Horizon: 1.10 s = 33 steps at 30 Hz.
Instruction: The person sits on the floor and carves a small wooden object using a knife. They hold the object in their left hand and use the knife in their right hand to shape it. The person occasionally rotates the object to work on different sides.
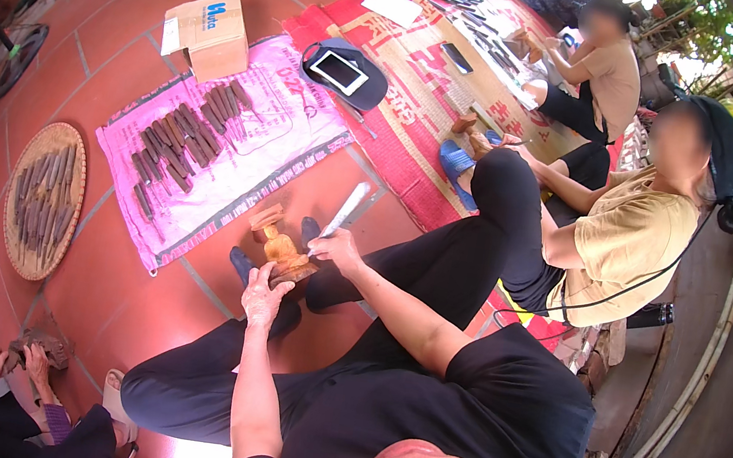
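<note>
Carving a wooden block on the tiled floor, knife in the right hand.

Fingers of the left hand (264, 294) curled around the wooden block (285, 260), steadying it upright on the red floor (124, 289) between the knees; fingers of the right hand (337, 248) closed on the handle of a knife (346, 210), blade pointing up and away. Beyond, dark wooden pieces (182, 139) laid in rows on a pink mat (278, 128), more on a round woven tray (45, 199), a cardboard box (208, 33) at the mat's far corner. Two other people seated to the right.
</note>
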Each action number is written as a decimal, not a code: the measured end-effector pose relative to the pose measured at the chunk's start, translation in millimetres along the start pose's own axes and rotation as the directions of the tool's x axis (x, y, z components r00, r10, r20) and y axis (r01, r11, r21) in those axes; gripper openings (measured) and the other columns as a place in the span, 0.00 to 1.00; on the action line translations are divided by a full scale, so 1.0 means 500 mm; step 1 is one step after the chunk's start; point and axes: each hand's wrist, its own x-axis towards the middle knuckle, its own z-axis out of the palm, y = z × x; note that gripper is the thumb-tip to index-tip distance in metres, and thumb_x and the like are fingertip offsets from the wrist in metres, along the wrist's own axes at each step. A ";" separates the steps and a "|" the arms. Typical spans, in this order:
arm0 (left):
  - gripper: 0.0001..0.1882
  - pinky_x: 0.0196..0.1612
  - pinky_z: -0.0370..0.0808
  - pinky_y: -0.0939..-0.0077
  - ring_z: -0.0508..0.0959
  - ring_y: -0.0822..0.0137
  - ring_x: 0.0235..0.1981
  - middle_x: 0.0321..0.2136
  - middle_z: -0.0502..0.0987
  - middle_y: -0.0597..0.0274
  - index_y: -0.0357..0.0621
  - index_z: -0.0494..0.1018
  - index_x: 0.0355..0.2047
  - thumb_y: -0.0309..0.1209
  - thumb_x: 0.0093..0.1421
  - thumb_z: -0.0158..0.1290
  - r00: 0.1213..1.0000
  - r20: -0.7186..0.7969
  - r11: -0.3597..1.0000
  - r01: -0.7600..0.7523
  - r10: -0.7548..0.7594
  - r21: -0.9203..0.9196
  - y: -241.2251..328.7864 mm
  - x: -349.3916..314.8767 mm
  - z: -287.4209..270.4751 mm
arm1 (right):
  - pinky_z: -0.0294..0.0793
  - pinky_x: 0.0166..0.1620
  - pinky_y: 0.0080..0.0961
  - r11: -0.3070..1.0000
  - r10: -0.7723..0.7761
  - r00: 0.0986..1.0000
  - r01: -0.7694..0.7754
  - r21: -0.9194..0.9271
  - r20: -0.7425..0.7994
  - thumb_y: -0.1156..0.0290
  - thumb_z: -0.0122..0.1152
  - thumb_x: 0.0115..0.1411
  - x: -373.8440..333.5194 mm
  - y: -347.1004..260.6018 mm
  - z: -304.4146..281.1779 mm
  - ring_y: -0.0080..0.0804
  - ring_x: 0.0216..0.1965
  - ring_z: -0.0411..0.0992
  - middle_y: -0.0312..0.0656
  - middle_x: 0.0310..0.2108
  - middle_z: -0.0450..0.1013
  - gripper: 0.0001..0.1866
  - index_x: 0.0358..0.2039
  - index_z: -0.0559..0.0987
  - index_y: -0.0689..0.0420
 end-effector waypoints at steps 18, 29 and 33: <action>0.31 0.46 0.73 0.62 0.75 0.55 0.44 0.41 0.72 0.58 0.52 0.71 0.51 0.43 0.46 0.63 1.000 0.003 1.000 -0.002 0.002 0.010 0.006 0.001 0.004 | 0.71 0.24 0.17 0.995 0.055 0.996 -0.061 -0.075 -0.074 0.74 0.66 0.48 0.000 -0.001 0.033 0.22 0.21 0.72 0.36 0.22 0.75 0.08 0.28 0.77 0.58; 0.32 0.47 0.72 0.61 0.75 0.54 0.46 0.43 0.70 0.58 0.52 0.70 0.52 0.44 0.46 0.63 0.999 0.041 1.000 0.023 -0.023 0.000 0.000 0.001 -0.002 | 0.71 0.29 0.17 0.985 0.023 0.999 -0.027 -0.168 -0.029 0.71 0.66 0.49 -0.004 -0.005 0.042 0.20 0.23 0.71 0.36 0.23 0.75 0.06 0.27 0.79 0.58; 0.31 0.47 0.72 0.62 0.75 0.55 0.45 0.42 0.71 0.59 0.53 0.70 0.52 0.44 0.46 0.63 1.000 0.022 1.000 0.014 -0.015 0.017 0.002 0.001 0.000 | 0.72 0.28 0.17 0.996 0.019 0.992 -0.030 -0.087 -0.123 0.72 0.66 0.48 0.008 -0.010 0.028 0.21 0.23 0.72 0.36 0.23 0.75 0.08 0.29 0.77 0.60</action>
